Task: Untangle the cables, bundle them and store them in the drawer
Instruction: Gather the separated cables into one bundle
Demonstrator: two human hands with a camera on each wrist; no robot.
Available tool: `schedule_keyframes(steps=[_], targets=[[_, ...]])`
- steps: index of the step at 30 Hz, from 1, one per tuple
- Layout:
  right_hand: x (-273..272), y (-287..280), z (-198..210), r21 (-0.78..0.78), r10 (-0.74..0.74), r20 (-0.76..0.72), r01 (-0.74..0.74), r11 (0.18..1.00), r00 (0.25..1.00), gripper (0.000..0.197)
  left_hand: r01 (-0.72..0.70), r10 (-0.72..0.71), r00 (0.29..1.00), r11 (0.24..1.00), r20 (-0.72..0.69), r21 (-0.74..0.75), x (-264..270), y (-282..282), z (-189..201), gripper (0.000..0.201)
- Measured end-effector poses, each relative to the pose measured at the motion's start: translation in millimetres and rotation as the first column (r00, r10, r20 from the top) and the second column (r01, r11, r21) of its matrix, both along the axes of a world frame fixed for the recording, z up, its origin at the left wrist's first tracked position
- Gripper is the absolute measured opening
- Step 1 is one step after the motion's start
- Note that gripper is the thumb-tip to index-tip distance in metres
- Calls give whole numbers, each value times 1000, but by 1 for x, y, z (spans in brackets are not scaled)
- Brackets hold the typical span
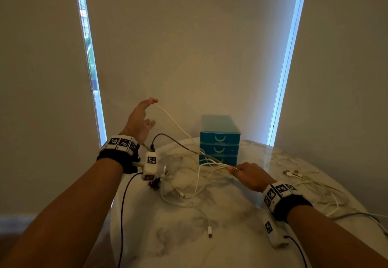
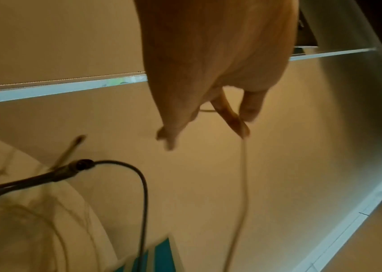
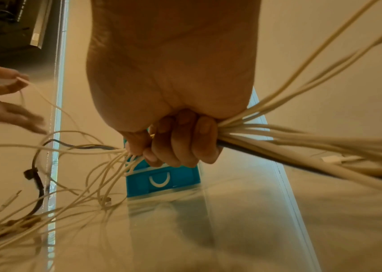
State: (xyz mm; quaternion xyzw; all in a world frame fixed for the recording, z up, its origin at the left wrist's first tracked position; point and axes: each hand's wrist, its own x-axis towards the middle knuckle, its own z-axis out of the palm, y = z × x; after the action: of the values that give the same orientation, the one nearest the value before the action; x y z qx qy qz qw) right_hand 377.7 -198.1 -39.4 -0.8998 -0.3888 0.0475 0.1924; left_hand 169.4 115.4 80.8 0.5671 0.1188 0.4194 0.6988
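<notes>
Left hand (image 1: 140,120), raised left of the blue drawer unit (image 1: 219,139), pinches one white cable (image 1: 174,120) by its tip; right hand (image 1: 251,175), in front of the unit, is fisted round a cable bundle (image 3: 278,139). Loose cables (image 1: 189,183) lie on the marble table (image 1: 210,246). Risk: pulling may tighten a knot or drag the tangle off. Only the right wrist view shows the fist's full grip; only the head view shows all three drawers closed.
</notes>
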Motion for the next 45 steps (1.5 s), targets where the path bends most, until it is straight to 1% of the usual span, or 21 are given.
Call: schedule_keyframes(steps=[3, 7, 10, 12, 13, 14, 16, 18, 19, 20, 22, 24, 25, 26, 28, 31, 34, 38, 40, 42, 45], targets=[[3, -9, -5, 35, -2, -8, 3, 999, 1000, 55, -174, 274, 919, 927, -283, 332, -8, 9, 0, 23], [2, -8, 1, 50, 3, -1, -3, 999, 1000, 61, -169, 292, 774, 950, -561, 261, -20, 26, -17, 26], [-2, -7, 11, 78, 15, 46, -18, 997, 999, 62, -19, 387, 501, 899, -774, 437, -34, 32, -36, 31], [-2, -8, 15, 81, 28, 84, -34, 996, 996, 61, 113, 597, 241, 766, -765, 633, -36, 23, -38, 32], [-2, -9, 16, 84, 32, 99, -40, 996, 995, 61, 147, 717, 167, 660, -676, 737, -33, 15, -36, 34], [-3, -9, 17, 89, 32, 111, -42, 995, 993, 61, 149, 820, 172, 526, -546, 837, -28, 5, -31, 36], [-2, -9, 18, 92, 32, 140, -45, 995, 990, 59, 70, 918, 328, 213, -224, 975, -14, -16, -17, 37], [-3, -7, 19, 93, 33, 166, -49, 994, 986, 55, -98, 849, 521, -43, 88, 994, 1, -39, -2, 40], [-4, -7, 20, 102, 36, 178, -54, 993, 983, 56, -147, 771, 614, -95, 166, 985, 11, -53, 7, 43], [-5, -6, 21, 119, 39, 188, -63, 991, 981, 59, -147, 673, 723, -68, 155, 987, 22, -68, 14, 41], [-10, -5, 24, 172, 62, 203, -98, 980, 977, 61, 90, 435, 885, 193, -167, 977, 41, -100, 14, 28], [-14, -3, 30, 253, 94, 203, -145, 956, 975, 58, 485, 228, 777, 376, -586, 789, 57, -122, 0, 79], [-15, -4, 35, 313, 103, 192, -161, 936, 976, 55, 620, 203, 670, 376, -714, 688, 62, -127, -11, 96], [-14, -5, 40, 377, 101, 177, -162, 912, 979, 54, 690, 202, 607, 347, -769, 636, 67, -126, -23, 96], [-10, -10, 52, 454, 72, 161, -138, 880, 984, 58, 726, 138, 587, 344, -797, 595, 75, -113, -44, 60], [-3, -20, 61, 474, 8, 190, -99, 875, 982, 54, 727, -281, 565, 614, -776, 307, 71, -94, -55, 38], [6, -24, 59, 398, -26, 305, -103, 912, 952, 55, 778, -546, 427, 629, -721, -15, 55, -87, -47, 32], [12, -26, 50, 274, 6, 417, -132, 953, 909, 55, 816, -422, 278, 578, -863, -20, 37, -72, -33, 50], [11, -29, 51, 212, 31, 439, -137, 968, 898, 48, 812, -222, 232, 580, -947, 63, 32, -60, -23, 59], [8, -32, 53, 159, 50, 439, -132, 978, 897, 47, 755, 95, 310, 580, -946, 306, 27, -47, -11, 70], [7, -32, 58, 147, 44, 376, -107, 983, 926, 54, 626, 469, 519, 360, -714, 692, 20, -34, 7, 74]])
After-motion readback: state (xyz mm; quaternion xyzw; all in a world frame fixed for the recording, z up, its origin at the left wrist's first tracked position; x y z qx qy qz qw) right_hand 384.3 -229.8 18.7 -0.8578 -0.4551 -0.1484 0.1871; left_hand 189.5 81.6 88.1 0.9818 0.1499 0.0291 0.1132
